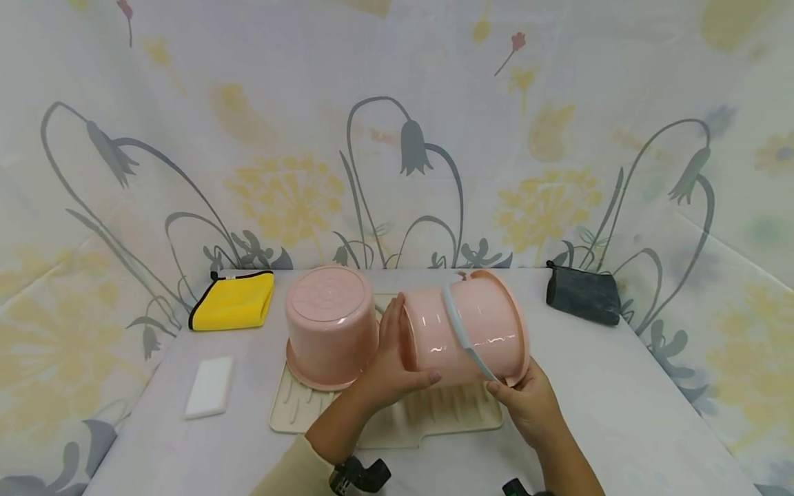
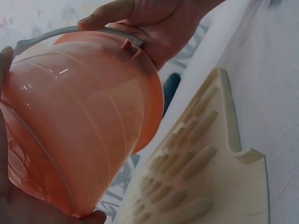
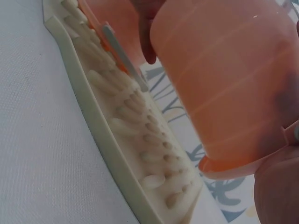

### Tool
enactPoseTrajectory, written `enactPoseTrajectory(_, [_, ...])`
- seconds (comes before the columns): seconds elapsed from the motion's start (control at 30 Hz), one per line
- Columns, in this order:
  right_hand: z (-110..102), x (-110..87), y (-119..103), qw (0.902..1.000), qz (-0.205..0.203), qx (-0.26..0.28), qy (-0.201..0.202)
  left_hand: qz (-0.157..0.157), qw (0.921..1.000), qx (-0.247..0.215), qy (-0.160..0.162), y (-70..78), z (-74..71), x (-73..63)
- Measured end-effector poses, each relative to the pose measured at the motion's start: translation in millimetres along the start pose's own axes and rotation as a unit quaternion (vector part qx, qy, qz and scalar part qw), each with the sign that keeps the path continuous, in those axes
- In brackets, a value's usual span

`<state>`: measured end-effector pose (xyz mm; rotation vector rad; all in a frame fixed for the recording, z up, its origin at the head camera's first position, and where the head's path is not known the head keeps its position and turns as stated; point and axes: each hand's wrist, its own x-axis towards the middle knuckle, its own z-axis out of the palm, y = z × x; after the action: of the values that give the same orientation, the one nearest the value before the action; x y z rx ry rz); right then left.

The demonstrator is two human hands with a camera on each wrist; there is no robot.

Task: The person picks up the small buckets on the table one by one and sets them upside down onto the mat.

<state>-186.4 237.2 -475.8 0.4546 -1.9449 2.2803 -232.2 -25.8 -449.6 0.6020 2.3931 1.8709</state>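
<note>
A pink plastic bucket [image 1: 490, 310] lies sideways in both hands above a cream drying mat [image 1: 459, 410], its mouth turned right. My left hand [image 1: 389, 365] grips the base end, thumb along the underside and fingers up the far side. At the rim, my right hand [image 1: 528, 403] holds the bucket, with its thumb by the end of the pale grey-blue handle [image 1: 457, 320]. A second pink bucket [image 1: 331, 337] stands upside down on the left part of the mat, just beside my left hand. The ridged mat shows below the held bucket in the right wrist view.
A folded yellow cloth [image 1: 234, 303] with black edging lies at the back left of the table. Nearer on that side is a white sponge block [image 1: 209, 387]. A dark grey folded cloth [image 1: 583, 295] sits at the back right, close to the patterned curtain [image 1: 397, 207].
</note>
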Motion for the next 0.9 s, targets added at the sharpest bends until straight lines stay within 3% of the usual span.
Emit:
enactPoseTrajectory(0.27, [0.2, -0.7, 0.8, 0.9998, 0.0, -0.018, -0.005, -0.003, 0.9997, -0.024, 0.005, -4.6, -0.6, 1.0])
enactPoseTrajectory(0.57, [-2.3, -2.0, -1.4, 0.9964, 0.029, -0.079, -0.008, 0.004, 0.9994, 0.028, 0.02, -3.3, -2.9, 0.1])
enactPoseTrajectory(0.9, [-6.7, -2.5, 1.7, 0.9982, -0.021, -0.041, -0.038, 0.01, 0.9985, 0.044, 0.032, 1.0, -1.3, -1.3])
